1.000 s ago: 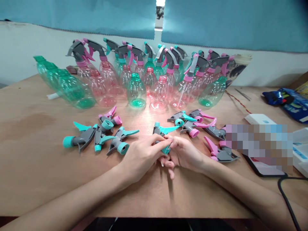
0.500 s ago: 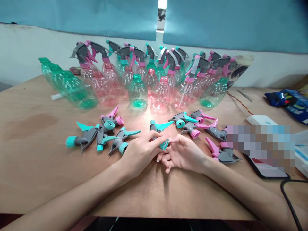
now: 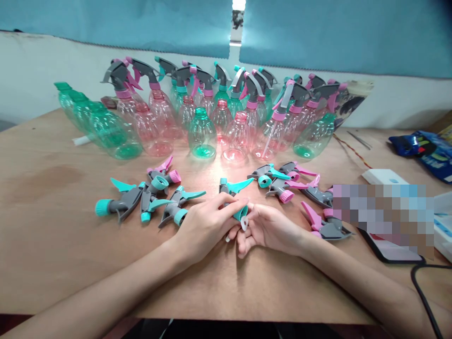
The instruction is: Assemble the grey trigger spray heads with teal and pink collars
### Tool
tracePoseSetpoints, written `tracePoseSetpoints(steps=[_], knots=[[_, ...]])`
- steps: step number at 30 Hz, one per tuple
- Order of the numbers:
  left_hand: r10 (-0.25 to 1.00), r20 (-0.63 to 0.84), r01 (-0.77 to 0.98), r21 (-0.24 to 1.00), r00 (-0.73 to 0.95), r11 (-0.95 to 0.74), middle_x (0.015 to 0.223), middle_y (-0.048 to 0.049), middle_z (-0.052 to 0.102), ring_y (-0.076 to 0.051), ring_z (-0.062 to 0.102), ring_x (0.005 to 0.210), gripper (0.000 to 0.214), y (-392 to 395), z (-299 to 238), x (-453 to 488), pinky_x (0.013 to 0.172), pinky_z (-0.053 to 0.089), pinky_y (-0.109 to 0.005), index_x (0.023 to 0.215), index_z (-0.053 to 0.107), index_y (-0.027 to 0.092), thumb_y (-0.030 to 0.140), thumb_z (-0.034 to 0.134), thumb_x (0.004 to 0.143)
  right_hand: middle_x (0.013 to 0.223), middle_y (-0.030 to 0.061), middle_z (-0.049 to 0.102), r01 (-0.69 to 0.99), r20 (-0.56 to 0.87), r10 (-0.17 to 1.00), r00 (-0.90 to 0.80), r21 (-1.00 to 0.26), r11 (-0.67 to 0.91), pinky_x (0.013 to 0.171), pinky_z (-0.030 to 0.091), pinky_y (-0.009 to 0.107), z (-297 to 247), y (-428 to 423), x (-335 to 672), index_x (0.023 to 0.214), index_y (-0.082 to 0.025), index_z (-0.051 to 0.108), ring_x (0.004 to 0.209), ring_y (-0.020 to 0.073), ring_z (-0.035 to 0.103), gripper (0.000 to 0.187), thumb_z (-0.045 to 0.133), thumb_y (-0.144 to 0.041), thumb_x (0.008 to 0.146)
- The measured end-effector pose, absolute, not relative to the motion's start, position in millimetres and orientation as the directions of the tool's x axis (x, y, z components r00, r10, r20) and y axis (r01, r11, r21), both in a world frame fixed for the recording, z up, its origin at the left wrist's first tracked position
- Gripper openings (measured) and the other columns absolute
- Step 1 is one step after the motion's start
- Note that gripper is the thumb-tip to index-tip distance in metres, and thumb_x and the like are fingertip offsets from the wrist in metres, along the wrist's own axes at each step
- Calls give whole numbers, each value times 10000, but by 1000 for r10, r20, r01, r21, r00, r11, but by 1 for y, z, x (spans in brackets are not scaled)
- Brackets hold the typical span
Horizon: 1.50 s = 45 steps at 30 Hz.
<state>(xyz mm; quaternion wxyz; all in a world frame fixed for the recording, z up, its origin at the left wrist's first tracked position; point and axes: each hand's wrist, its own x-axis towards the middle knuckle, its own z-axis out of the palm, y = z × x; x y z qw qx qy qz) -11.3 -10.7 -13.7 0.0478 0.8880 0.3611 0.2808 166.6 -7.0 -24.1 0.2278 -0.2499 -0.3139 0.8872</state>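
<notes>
My left hand (image 3: 208,219) is closed around a grey trigger sprayer head with a teal lever (image 3: 240,185) and a teal collar (image 3: 240,213). The collar's open end faces my right hand (image 3: 270,228). Between my right thumb and fingers is a small white washer (image 3: 244,223), right at the collar's mouth. Part of the sprayer head's body is hidden under my left fingers. Loose sprayer heads lie on both sides of my hands, such as one with a teal collar (image 3: 181,216) on the left and one with a pink lever (image 3: 310,216) on the right.
Clear green bottles (image 3: 202,136) and pink bottles (image 3: 236,141) stand in rows at the back, several topped with sprayers. Leaning green bottles (image 3: 109,134) are at the left. To the right are a phone (image 3: 388,252), a white box (image 3: 384,176), a black cable (image 3: 423,292) and a blue packet (image 3: 423,148).
A white washer now shows between my right fingers, at the collar's mouth, where it was not visible before. The collar has tilted slightly downward, and my hands have barely shifted.
</notes>
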Motion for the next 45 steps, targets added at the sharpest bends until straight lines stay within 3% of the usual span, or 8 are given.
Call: tracePoseSetpoints(steps=[15,18,21,24,28,33,40,45], knots=[[832,364,541,636,420,-551,900,1,620,-91,541,625,310,-11,-10,-13,622,484,-221,1100,652,222,124,657,806,802,47,687,-88,-436,692,-576,-808,-582,436,515,174,-4,1,192,1002,-140,538,568,95,634,172,580,-140,835],[882,310,520,719,354,-461,821,16,593,-86,521,599,328,-11,-9,-11,568,457,-205,1100,661,213,127,678,784,950,90,697,-159,-411,776,-479,-828,-537,661,600,265,4,0,197,1090,-120,549,800,152,697,303,520,-39,800],[921,253,464,804,297,-370,778,23,588,-91,531,596,307,-10,-7,-10,542,444,-203,1076,678,211,183,707,772,1165,126,654,-203,-350,842,-411,-865,-459,978,510,360,10,-1,202,1206,-127,512,1037,188,663,408,521,-33,808],[938,214,418,852,272,-315,778,22,609,-98,548,607,294,-9,-6,-9,549,452,-213,1057,688,220,216,719,765,1265,132,607,-156,-315,892,-324,-912,-378,999,494,377,11,-1,204,1296,-178,439,1069,200,653,455,567,-148,861],[938,189,391,871,290,-297,751,26,608,-99,555,604,312,-11,-6,-7,547,459,-211,1066,688,217,191,721,757,1067,114,695,14,-214,948,-236,-976,-217,647,617,345,9,-5,199,1041,-183,513,734,197,732,213,553,-334,896],[928,171,403,864,331,-302,810,11,607,-92,543,616,308,-12,-7,-6,540,468,-197,1071,682,204,175,705,766,506,-20,620,223,-216,911,-352,-964,-142,321,407,163,15,-16,194,712,-183,474,338,98,569,359,505,-491,893],[859,166,377,846,484,-376,909,11,629,-69,501,598,368,-13,-8,-7,538,418,-178,1139,660,251,124,678,795,399,-80,401,429,-413,651,-637,-891,-146,297,280,135,18,-18,200,593,-178,450,280,37,382,547,370,-625,898],[830,155,335,863,536,-378,894,20,626,-71,499,608,387,-15,-8,-7,549,404,-179,1131,668,266,101,688,782,364,-63,378,544,-447,703,-553,-833,-102,334,284,173,14,-15,198,471,-187,379,297,55,402,607,428,-649,861]])
